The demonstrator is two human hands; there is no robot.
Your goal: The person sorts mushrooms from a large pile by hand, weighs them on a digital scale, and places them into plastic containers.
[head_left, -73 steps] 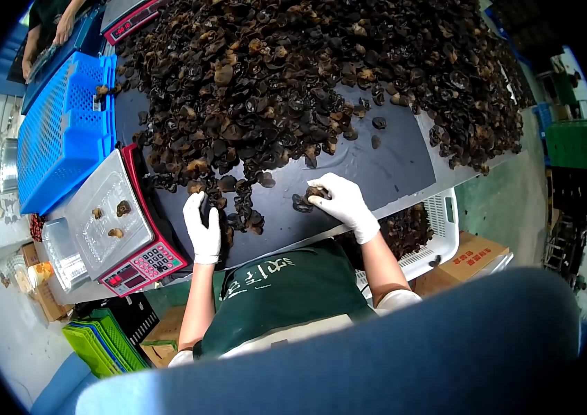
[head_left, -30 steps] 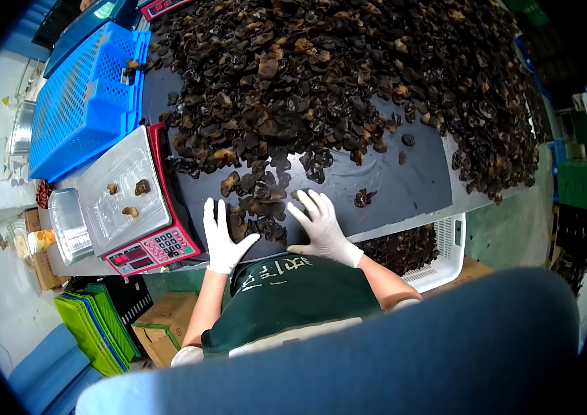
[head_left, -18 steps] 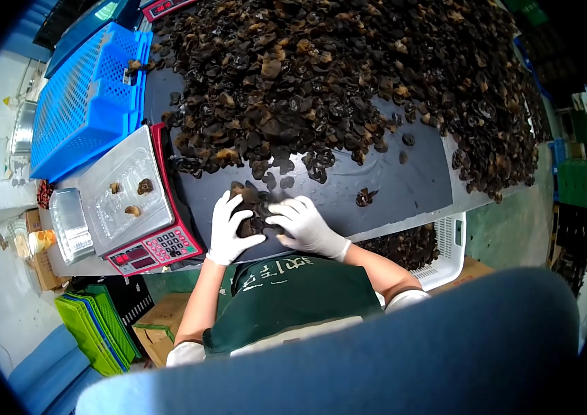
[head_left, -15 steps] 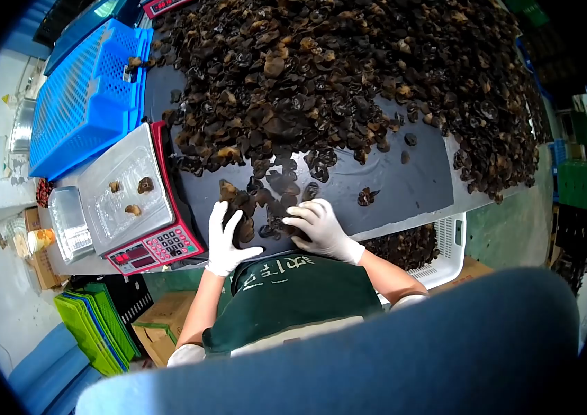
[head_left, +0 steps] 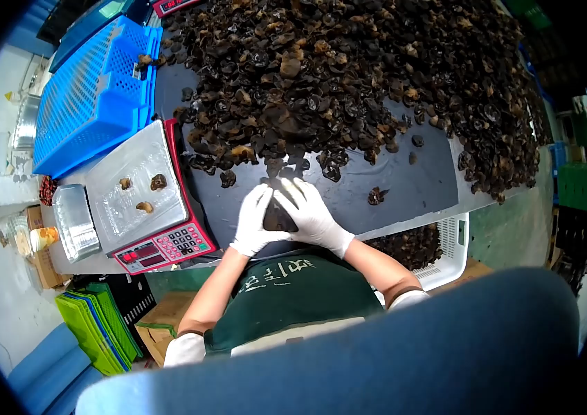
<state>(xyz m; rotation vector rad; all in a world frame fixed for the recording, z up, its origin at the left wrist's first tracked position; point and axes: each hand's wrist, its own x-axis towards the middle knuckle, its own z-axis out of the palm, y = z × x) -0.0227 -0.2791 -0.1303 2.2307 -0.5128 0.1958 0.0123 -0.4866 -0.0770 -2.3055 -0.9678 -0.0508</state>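
A small clump of dark brown, crinkled, fungus-like pieces lies on a smooth black table sheet at the centre of the frame, framed by a white-gloved left hand and a white-gloved right hand. Both are open, fingers spread and curved, thumbs nearly meeting, a cupping that likely keeps the pieces together. A broad heap of similar pieces fills the top; at left, a red-sided, silver-topped digital scale sits apparently within easy reach.
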